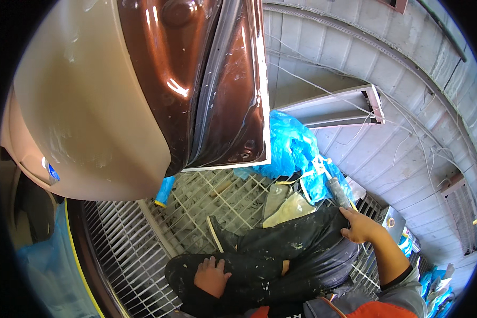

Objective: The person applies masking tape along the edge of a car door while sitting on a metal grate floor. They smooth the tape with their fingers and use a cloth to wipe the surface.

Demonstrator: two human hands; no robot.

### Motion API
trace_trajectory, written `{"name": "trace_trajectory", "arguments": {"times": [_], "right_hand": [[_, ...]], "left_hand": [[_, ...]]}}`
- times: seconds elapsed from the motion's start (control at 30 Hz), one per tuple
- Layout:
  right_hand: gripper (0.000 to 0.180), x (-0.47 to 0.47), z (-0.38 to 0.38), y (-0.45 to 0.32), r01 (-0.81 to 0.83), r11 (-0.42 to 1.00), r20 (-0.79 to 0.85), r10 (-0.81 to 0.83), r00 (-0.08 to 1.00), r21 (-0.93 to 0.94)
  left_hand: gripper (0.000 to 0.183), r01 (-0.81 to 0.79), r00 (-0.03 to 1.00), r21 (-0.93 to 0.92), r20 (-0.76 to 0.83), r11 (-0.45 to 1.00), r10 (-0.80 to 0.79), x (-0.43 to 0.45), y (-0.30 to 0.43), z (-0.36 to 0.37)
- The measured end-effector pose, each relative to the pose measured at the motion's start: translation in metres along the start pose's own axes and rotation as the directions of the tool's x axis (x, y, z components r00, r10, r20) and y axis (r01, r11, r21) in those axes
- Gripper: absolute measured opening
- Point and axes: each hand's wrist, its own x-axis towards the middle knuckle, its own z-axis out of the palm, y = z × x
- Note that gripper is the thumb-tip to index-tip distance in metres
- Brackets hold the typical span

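My left hand (212,276) lies flat, with its fingers apart, on my dark trousers (270,242) near a bent knee. At the lower right, my right hand (359,225) rests by the other knee, its fingertips touching or close to the end of a grey tube (338,190); I cannot tell whether it grips it. Above my legs hangs a brown painted vehicle body panel (234,99) with a dark rubber seal and a whitish edge. Beside it on the left is a large beige, dull-surfaced panel (99,111). A black shoe (222,233) shows on the floor grating.
Crumpled blue plastic film (290,147) lies right of the panel, near pieces of masking material (288,204). Metal floor grating (210,202) spreads below. A pale ribbed wall (381,167) with loose cables curves along the right. A metal can (393,223) stands beside it. More blue film (43,262) hangs lower left.
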Motion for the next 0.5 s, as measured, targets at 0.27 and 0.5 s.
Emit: {"name": "trace_trajectory", "arguments": {"times": [0.27, 0.5], "right_hand": [[0.041, -0.002, -0.049, -0.028, -0.009, 0.976, -0.241, 0.063, 0.968, 0.217], [0.037, 0.05, -0.084, -0.092, 0.543, 0.821, -0.695, -0.286, 0.66, 0.178]], "left_hand": [[0.051, 0.37, 0.916, -0.444, 0.321, 0.816, -0.241, 0.017, 0.009, -0.091], [0.06, 0.341, 0.939, -0.147, 0.012, 0.928, -0.343, 0.03, -0.043, -0.024]]}}
